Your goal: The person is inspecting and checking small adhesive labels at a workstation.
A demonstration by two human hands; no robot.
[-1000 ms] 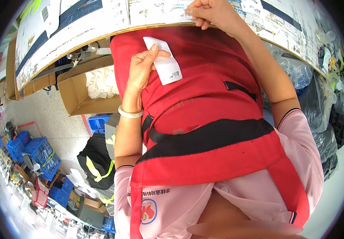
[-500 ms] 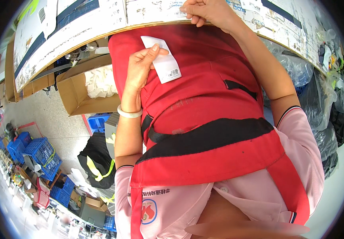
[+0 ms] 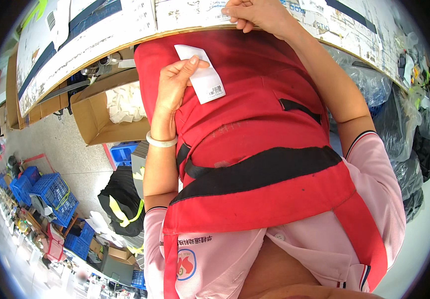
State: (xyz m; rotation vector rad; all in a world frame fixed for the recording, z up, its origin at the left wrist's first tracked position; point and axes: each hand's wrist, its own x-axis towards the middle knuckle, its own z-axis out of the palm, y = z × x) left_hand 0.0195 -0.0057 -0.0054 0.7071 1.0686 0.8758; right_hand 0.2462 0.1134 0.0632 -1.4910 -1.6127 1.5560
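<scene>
My left hand [image 3: 174, 82] is closed on a white barcode label [image 3: 206, 82], pinching it between thumb and fingers in front of the red apron [image 3: 254, 94]. The label hangs at a slant, its barcode at the lower end. At the near edge of the worktable [image 3: 185, 19], my right hand [image 3: 257, 16] has thumb and forefinger pinched together while the other fingers curl. Under those fingertips lies another white barcode label [image 3: 219, 19], partly covered by the hand. The picture's top edge cuts off part of that hand.
Under the table at left stands a cardboard box [image 3: 98, 132] with white paper scraps [image 3: 125, 102]. Blue crates [image 3: 55, 197] and a black bundle with yellow-green straps [image 3: 120, 199] are farther left. Clear plastic bags [image 3: 399, 124] hang at right.
Both hands keep nearly the same pose. The right hand has shifted very slightly left, and the left hand still grips its label.
</scene>
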